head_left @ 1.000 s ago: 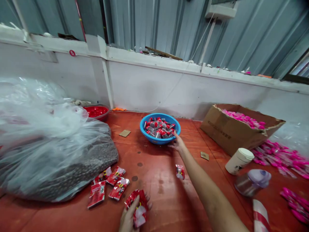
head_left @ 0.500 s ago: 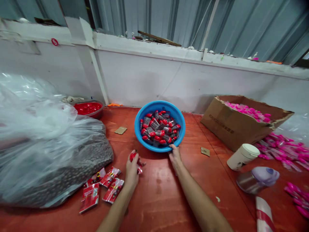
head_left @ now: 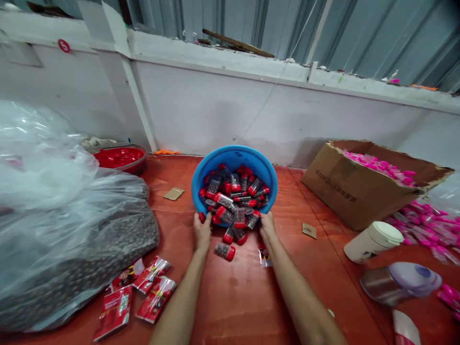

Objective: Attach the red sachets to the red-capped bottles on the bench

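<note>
A blue plastic basin (head_left: 197, 184) tips toward me, full of small clear bottles (head_left: 224, 200) with red caps and dark beads inside. Several bottles spill over its front rim, and one bottle (head_left: 224, 251) lies loose on the red table. My left hand (head_left: 203, 232) grips the basin's front left edge, with something red showing at its fingers. On the front right edge, my right hand (head_left: 267, 227) is closed, its fingers partly hidden under the rim. A red printed packet (head_left: 265, 255) lies beside my right wrist.
At left, a big clear bag (head_left: 118, 220) of dark beads stands near several red packets (head_left: 156, 299) and a bowl (head_left: 138, 165) of red parts. A carton (head_left: 334, 187) of pink pieces, a white cup (head_left: 372, 242) and a steel bottle (head_left: 383, 285) are at right.
The basin has tipped toward me and bottles have slid over its front rim. My left hand has moved from the table up to the basin. My right hand stays on it.
</note>
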`<state>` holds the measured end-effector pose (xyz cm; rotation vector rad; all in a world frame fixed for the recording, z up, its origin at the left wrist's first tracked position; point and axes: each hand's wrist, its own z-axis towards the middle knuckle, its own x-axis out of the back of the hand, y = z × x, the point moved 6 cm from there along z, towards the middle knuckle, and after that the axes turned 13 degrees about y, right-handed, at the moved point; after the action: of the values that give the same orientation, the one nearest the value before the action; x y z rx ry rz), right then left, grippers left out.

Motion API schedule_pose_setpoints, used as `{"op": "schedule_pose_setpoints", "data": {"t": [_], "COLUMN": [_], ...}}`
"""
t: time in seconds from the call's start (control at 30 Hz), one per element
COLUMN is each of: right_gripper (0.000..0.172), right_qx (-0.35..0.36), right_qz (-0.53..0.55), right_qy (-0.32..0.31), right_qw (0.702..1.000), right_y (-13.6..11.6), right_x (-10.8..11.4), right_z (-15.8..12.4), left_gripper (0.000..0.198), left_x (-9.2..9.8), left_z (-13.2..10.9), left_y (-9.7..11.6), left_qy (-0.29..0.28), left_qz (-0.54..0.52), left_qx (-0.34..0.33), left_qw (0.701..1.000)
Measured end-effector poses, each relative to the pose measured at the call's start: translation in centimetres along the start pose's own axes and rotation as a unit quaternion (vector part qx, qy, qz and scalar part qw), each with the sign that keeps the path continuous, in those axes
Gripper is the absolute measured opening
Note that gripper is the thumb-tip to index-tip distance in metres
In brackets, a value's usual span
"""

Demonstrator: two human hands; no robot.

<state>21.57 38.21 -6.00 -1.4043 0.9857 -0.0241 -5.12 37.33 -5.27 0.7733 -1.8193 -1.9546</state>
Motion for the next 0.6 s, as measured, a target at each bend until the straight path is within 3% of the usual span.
{"op": "schedule_pose_setpoints", "data": {"t": [0.1, 0.23, 0.4, 0.6], "right_gripper": [0.048, 0.050, 0.049, 0.047], "right_qx": [0.005, 0.000, 0.005, 0.026], "right_qz": [0.000, 0.002, 0.005, 0.020], "right_qy": [0.008, 0.001, -0.023, -0.036], "right_qw": [1.000, 1.000, 1.000, 0.999], "right_y": [-0.6, -0.9, -0.9, -1.4], "right_x": [0.1, 0.4, 0.0, -0.6], "right_z": [1.6, 2.9, 3.2, 3.1], "left_gripper": [0.036, 0.034, 0.033, 0.036], "left_x": [-1.0, -2.0, -2.4, -3.3], "left_z": [1.1, 2.3, 3.3, 4.3], "left_y": [-0.4, -1.1, -2.1, -1.9], "left_qy": [0.010, -0.017, -0.033, -0.022], "left_qz": [-0.004, -0.034, -0.075, -0.088], "left_qx": [-0.002, -0.001, -0.001, -0.005], "left_qw": [1.000, 0.999, 0.997, 0.996]}}
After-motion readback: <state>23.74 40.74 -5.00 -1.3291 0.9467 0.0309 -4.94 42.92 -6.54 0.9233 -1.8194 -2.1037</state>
